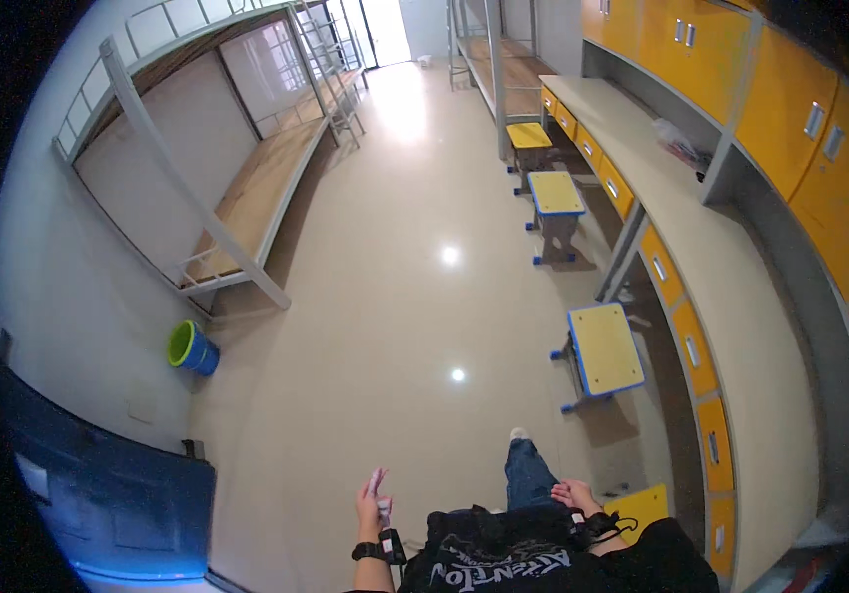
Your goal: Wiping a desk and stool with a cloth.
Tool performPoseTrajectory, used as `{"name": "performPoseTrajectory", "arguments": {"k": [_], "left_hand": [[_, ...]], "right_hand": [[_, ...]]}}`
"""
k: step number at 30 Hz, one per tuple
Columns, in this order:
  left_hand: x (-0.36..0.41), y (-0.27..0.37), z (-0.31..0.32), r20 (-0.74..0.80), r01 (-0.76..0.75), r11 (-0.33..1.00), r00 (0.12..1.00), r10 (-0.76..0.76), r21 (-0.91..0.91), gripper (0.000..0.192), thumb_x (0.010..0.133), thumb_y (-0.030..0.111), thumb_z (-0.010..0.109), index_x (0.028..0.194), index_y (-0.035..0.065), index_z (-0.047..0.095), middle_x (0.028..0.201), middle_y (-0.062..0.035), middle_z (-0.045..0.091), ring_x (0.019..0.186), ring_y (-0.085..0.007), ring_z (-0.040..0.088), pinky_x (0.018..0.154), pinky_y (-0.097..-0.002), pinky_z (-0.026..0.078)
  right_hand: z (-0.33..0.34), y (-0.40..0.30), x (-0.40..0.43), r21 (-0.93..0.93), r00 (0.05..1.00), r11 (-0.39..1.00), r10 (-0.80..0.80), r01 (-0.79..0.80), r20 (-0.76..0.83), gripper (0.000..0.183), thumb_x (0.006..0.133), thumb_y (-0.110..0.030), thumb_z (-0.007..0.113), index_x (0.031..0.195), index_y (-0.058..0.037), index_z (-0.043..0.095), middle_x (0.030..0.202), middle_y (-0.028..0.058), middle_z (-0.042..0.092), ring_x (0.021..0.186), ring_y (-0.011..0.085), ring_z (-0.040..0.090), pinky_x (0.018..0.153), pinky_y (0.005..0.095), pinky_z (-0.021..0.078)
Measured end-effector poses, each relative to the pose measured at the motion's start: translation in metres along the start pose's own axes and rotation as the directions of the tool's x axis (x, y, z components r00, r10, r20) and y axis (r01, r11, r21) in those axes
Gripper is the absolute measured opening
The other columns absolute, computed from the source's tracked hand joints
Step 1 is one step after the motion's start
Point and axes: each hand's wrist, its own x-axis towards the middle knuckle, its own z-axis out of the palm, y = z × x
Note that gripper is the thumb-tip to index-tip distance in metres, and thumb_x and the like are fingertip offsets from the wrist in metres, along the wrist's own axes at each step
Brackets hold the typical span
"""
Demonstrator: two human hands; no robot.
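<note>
My left hand is raised at the bottom centre, over the tiled floor. Pale patches show at its fingers; whether these are fingertips or a small held thing is unclear. Low in front of my body, my right hand has loosely bent fingers and nothing visible in it. It is nearest to a yellow stool, partly hidden by my arm and clothing. Both wrists wear black straps with small devices. One jeans-clad leg reaches forward.
At right runs a long desk with yellow drawers, under yellow cabinets. Yellow-topped stools stand along it. A plastic bag lies on the desktop. At left are a bunk bed, a blue-green bin and a dark blue door.
</note>
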Motion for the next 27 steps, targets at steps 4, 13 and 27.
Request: {"name": "performPoseTrajectory", "arguments": {"k": [4, 13, 27], "left_hand": [[0.029, -0.010, -0.008, -0.201, 0.113, 0.958, 0.965, -0.169, -0.262, 0.031, 0.080, 0.013, 0.037, 0.109, 0.0046, 0.044, 0.090, -0.0110, 0.056, 0.054, -0.0172, 0.052, 0.039, -0.0259, 0.041], [0.070, 0.016, 0.028, -0.300, 0.177, 0.799, 0.862, -0.408, -0.575, 0.035, 0.083, 0.027, 0.035, 0.105, 0.0007, 0.040, 0.080, -0.0172, 0.054, 0.062, -0.0270, 0.052, 0.055, -0.0379, 0.046], [0.307, 0.096, 0.083, -0.116, 0.254, 0.734, 0.904, -0.412, -0.630, 0.034, 0.078, 0.041, 0.046, 0.097, 0.0132, 0.051, 0.079, -0.0025, 0.051, 0.060, -0.0202, 0.049, 0.051, -0.0316, 0.044]], "right_hand": [[0.045, -0.054, 0.033, -0.078, 1.000, 0.997, -0.014, 0.015, 0.014, 0.020, 0.080, -0.013, 0.045, 0.087, 0.0052, 0.042, 0.081, 0.0204, 0.052, 0.067, 0.0316, 0.056, 0.060, 0.0439, 0.0504], [0.073, -0.140, 0.129, -0.416, 0.986, 0.894, 0.143, -0.165, -0.082, 0.028, 0.082, -0.019, 0.035, 0.098, 0.0042, 0.039, 0.083, 0.0203, 0.052, 0.078, 0.0342, 0.054, 0.064, 0.0410, 0.0489], [0.229, -0.289, 0.264, -0.862, 0.954, -0.441, -0.040, 0.249, 0.296, 0.020, 0.071, -0.025, 0.051, 0.070, -0.0093, 0.064, 0.068, 0.0137, 0.059, 0.062, 0.0254, 0.058, 0.060, 0.0342, 0.0451]]}}
